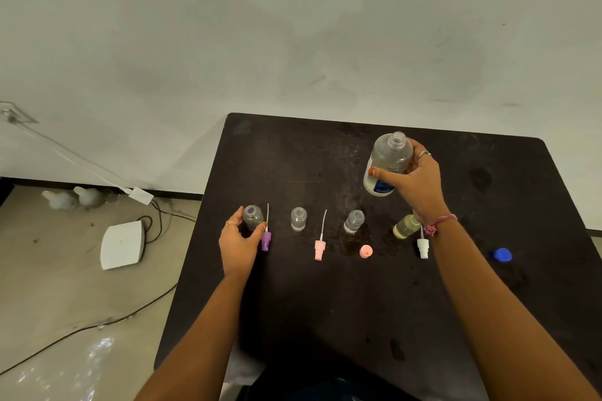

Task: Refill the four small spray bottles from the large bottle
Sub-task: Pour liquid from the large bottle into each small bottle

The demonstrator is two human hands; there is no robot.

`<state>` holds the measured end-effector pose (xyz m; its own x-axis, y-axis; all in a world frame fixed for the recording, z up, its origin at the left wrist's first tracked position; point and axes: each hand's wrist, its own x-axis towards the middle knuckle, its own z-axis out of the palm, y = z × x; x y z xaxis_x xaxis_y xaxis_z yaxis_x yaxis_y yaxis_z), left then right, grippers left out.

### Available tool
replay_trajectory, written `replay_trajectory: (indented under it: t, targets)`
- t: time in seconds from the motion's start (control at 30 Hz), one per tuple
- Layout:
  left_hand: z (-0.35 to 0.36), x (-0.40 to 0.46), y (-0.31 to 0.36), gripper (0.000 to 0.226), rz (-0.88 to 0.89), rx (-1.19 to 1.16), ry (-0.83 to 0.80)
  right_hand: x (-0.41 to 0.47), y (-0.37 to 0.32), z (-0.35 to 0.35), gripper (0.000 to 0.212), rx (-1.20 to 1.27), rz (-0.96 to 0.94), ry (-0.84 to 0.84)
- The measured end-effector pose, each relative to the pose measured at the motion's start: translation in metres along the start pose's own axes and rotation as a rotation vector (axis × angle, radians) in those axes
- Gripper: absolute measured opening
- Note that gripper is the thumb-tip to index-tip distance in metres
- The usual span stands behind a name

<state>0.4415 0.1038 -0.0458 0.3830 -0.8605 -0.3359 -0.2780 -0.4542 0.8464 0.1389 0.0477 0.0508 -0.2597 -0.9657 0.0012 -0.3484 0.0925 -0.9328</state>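
right hand (420, 185) grips the uncapped large bottle (387, 163) above the bench (293, 303). left hand (239, 244) holds the leftmost small bottle (252, 217) between thumb and fingers.

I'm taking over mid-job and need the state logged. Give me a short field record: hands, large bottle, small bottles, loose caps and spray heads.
left hand: holds the leftmost small bottle
right hand: grips the large bottle, uncapped and lifted above the table
small bottles: four in a row, all open; the rightmost one holds yellowish liquid
spray heads: purple, pink and white lie on the table by the bottles
caps: pink cap, blue cap, both loose on the table
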Motion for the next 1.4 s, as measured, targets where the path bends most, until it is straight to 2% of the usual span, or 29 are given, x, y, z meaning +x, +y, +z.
replay_trajectory:
  t: [0.13, 0.27, 0.43, 0.63, 0.97, 1.2, 1.4]
  targets:
    - [0.001, 0.001, -0.001, 0.055, 0.002, -0.020, 0.003, -0.001, 0.000, -0.001, 0.073, -0.001, -0.002, -0.003]
    - [0.000, 0.002, 0.002, 0.054, 0.015, -0.036, 0.048, -0.001, -0.001, -0.006, 0.074, 0.002, -0.009, 0.000]
    - [-0.003, 0.000, 0.018, 0.052, 0.099, -0.114, 0.122, -0.003, -0.004, -0.016, 0.075, 0.013, -0.019, 0.005]
    - [0.002, -0.009, 0.060, 0.048, 0.290, -0.239, 0.195, -0.008, -0.013, -0.035, 0.074, 0.042, -0.049, 0.020]
    - [0.034, -0.055, 0.156, 0.043, 0.487, -0.405, 0.118, -0.014, -0.035, -0.088, 0.074, 0.074, -0.111, 0.031]
    - [0.069, -0.099, 0.206, 0.045, 0.520, -0.440, 0.028, -0.020, -0.056, -0.138, 0.087, 0.084, -0.167, 0.051]
    - [0.103, -0.135, 0.236, 0.047, 0.548, -0.459, -0.073, -0.023, -0.071, -0.183, 0.083, 0.069, -0.210, 0.105]
